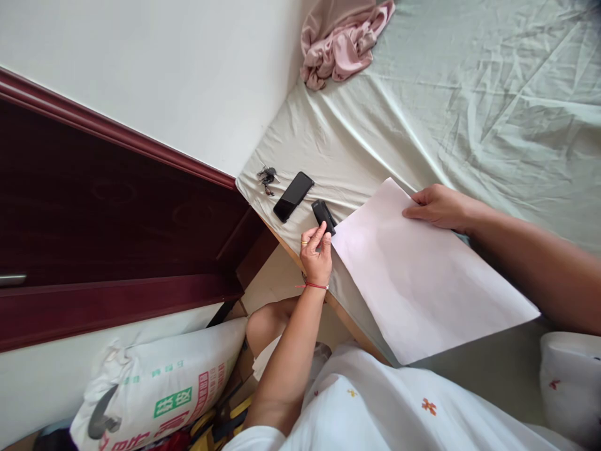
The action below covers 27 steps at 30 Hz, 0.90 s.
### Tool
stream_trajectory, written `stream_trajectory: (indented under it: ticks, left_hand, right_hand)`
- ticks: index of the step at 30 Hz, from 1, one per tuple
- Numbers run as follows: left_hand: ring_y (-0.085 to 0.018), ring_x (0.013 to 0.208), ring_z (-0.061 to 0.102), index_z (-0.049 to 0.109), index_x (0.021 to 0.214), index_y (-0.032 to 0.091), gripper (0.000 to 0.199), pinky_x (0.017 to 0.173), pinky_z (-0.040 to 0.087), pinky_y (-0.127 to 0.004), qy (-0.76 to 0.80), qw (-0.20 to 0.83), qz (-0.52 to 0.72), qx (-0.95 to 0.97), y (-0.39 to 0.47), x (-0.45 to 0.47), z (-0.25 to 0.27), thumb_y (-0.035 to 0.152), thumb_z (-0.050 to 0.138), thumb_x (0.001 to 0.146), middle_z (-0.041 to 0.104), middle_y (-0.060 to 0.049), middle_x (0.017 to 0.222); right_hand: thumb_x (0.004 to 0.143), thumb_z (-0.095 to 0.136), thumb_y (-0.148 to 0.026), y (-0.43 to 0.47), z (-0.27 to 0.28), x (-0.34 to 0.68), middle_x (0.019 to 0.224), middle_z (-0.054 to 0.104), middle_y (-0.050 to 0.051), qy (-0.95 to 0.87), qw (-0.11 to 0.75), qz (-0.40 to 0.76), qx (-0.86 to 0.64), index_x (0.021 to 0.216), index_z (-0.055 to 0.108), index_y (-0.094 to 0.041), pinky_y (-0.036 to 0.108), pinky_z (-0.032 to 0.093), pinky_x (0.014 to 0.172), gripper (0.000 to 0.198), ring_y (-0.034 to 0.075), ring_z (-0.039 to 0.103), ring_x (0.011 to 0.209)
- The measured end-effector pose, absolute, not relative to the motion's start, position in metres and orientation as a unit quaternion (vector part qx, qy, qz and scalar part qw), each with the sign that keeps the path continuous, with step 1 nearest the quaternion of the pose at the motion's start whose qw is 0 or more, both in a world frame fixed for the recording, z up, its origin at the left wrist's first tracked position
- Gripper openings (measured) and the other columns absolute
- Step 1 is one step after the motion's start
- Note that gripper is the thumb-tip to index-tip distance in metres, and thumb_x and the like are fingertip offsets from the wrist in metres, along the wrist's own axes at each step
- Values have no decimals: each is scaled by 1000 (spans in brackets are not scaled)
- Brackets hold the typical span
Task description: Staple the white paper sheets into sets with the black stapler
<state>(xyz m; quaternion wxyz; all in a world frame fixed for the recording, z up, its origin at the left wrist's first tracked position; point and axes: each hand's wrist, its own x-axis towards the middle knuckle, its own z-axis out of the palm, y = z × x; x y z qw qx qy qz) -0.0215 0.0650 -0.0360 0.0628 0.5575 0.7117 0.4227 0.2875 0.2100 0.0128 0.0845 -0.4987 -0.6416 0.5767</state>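
My left hand (317, 254) has its thumb and fingers bent around the near end of a small black stapler (323, 213). Its grip is partly hidden behind the fingertips. The stapler's near end meets the left corner of the white paper (432, 275). With thumb and fingers closed on the paper's far edge, my right hand (439, 207) holds the sheet up at a slant over the bed. Whether it is one sheet or a thin stack, I cannot tell.
A black phone (293, 196) and a bunch of keys (267, 178) lie on the pale green bedsheet (451, 125). Pink cloth (345, 47) is bunched by the wall. A dark red wooden panel (117, 200) stands left, and a printed white sack (173, 382) is below.
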Motion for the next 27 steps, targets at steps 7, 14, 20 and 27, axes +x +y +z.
stream_trajectory:
  ticks: [7, 14, 20, 27]
  left_hand:
    - [-22, 90, 63, 86, 125, 22, 55, 97, 55, -39, 700, 18, 381, 603, 66, -22, -36, 64, 53, 108, 75, -10, 92]
    - [-21, 74, 57, 86, 125, 22, 57, 85, 55, -36, 688, 25, 374, 622, 66, -27, -36, 66, 56, 106, 72, -7, 71]
    - [-25, 98, 80, 85, 128, 23, 57, 91, 63, -37, 703, 89, 434, 557, 64, -17, -36, 68, 61, 103, 86, -14, 117]
    - [-29, 113, 80, 87, 121, 23, 57, 99, 64, -40, 712, 132, 469, 506, 66, -13, -30, 70, 70, 96, 85, -13, 124]
  right_hand:
    - [83, 76, -43, 208, 17, 286, 70, 71, 7, -630, 67, 577, -515, 64, 70, -25, 39, 48, 53, 26, 25, 64, 62]
    - [85, 73, -43, 207, 16, 287, 68, 65, 2, -644, 54, 553, -526, 67, 63, -24, 33, 44, 54, 28, 18, 58, 58]
    - [86, 68, -40, 205, 19, 288, 65, 62, 2, -685, 74, 522, -503, 62, 56, -25, 35, 47, 61, 31, 20, 60, 62]
    - [85, 69, -45, 205, 3, 291, 75, 74, 4, -647, 168, 546, -505, 73, 68, -26, 38, 57, 70, 23, 28, 74, 76]
